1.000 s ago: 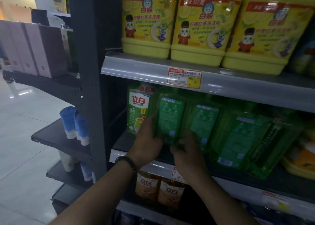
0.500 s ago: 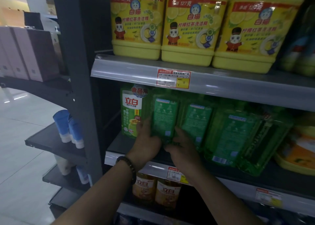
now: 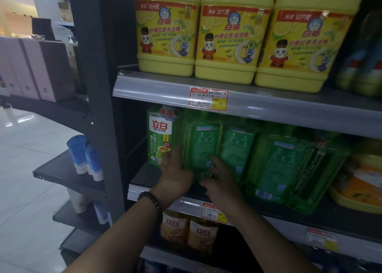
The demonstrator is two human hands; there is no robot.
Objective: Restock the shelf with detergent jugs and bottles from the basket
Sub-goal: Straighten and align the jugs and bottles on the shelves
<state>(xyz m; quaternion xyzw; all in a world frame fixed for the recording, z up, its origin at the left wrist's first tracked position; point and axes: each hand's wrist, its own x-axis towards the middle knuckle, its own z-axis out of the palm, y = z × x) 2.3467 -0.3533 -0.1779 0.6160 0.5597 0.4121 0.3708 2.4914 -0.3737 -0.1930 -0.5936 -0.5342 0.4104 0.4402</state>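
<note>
On the middle shelf (image 3: 144,179) stand several clear green detergent bottles. The leftmost green bottle (image 3: 160,132) faces front with a white and red label. Beside it is a second green bottle (image 3: 203,140), back label outward. My left hand (image 3: 175,177) presses on that second bottle's lower left side and my right hand (image 3: 222,181) holds its lower right side. More green bottles (image 3: 275,163) lean to the right of it. Three yellow jugs (image 3: 231,39) fill the shelf above. The basket is out of view.
Amber bottles (image 3: 202,235) stand on the shelf below. An orange and yellow jug (image 3: 359,181) sits at the far right of the middle shelf. To the left, a dark side rack carries blue tubes (image 3: 84,155) and pink boxes (image 3: 47,70). A pale tiled floor lies beyond.
Both hands have stayed on the second green bottle and edged it a little deeper onto the shelf. The view has shifted slightly right and down.
</note>
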